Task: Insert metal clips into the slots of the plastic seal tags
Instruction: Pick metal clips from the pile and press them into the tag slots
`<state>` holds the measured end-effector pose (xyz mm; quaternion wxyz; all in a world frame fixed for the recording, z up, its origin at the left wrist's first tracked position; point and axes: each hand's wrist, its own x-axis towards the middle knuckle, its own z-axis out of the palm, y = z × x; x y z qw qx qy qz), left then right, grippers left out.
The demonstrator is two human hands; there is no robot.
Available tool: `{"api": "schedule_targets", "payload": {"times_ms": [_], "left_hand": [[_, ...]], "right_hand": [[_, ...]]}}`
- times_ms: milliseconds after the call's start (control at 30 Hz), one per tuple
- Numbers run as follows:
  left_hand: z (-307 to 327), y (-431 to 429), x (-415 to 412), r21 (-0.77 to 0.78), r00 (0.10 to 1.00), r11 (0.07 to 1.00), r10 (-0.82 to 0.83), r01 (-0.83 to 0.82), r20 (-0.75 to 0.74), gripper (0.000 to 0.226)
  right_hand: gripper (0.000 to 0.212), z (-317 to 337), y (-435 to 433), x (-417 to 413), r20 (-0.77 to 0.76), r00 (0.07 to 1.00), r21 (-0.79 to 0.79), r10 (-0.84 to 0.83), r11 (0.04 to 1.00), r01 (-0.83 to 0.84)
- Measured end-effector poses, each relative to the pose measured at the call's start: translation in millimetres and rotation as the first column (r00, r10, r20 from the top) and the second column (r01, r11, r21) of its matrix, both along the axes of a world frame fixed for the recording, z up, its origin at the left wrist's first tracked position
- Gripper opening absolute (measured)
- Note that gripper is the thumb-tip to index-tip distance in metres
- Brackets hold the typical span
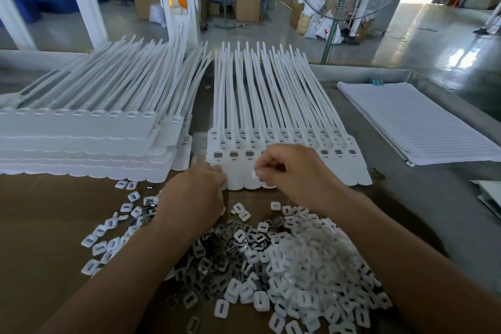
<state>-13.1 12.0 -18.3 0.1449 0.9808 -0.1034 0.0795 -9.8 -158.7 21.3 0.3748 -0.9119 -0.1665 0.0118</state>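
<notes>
1. We are pinching a small white piece (pixel 254 174) between the fingers of our right hand (pixel 287 171), just above the seal tags (pixel 298 127) lying in a row on the surface (pixel 406 198).
2. Our left hand (pixel 198 192) is touching the tags' near edge; we cannot tell its fingers' grip.
3. Metal clips (pixel 211 255) are lying heaped nearby.

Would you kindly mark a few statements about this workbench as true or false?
1. The right hand pinches a small white piece. True.
2. The left hand grips a screwdriver. False: it touches the tag sheet at its near edge.
3. A stack of tag sheets lies left of both hands. True.
4. The metal clips lie beyond the tag sheet. False: they are heaped nearer, between the forearms.
</notes>
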Motion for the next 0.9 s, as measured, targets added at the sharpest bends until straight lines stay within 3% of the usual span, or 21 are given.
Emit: {"api": "schedule_targets", "payload": {"times_ms": [167,267,567,767,900], "left_hand": [[-2,-1,-1,0.031,0.999,0.999,0.016,-0.018,0.039,0.031],[-1,-1,-2,0.026,0.999,1.000,0.002,-0.003,0.035,0.031],[-2,0,-4,0.030,0.999,1.000,-0.010,0.009,0.044,0.032],[1,-1,-7,0.009,0.999,1.000,-0.007,0.007,0.044,0.032],[1,0,-8,-0.065,1.000,0.998,0.004,-0.002,0.029,0.031]], "right_hand": [[0.007,5,34,42,0.044,0.999,-0.087,0.013,0.996,-0.009],[0.010,-3,52,60,0.016,1.000,-0.075,0.004,0.997,-0.002],[0.015,-16,63,66,0.021,1.000,-0.239,-0.006,0.971,0.011],[0.008,-17,65,65,0.069,0.997,-0.258,-0.039,0.965,0.056],[0.018,-14,65,73,0.028,0.997,-0.246,-0.075,0.966,0.080]]}}
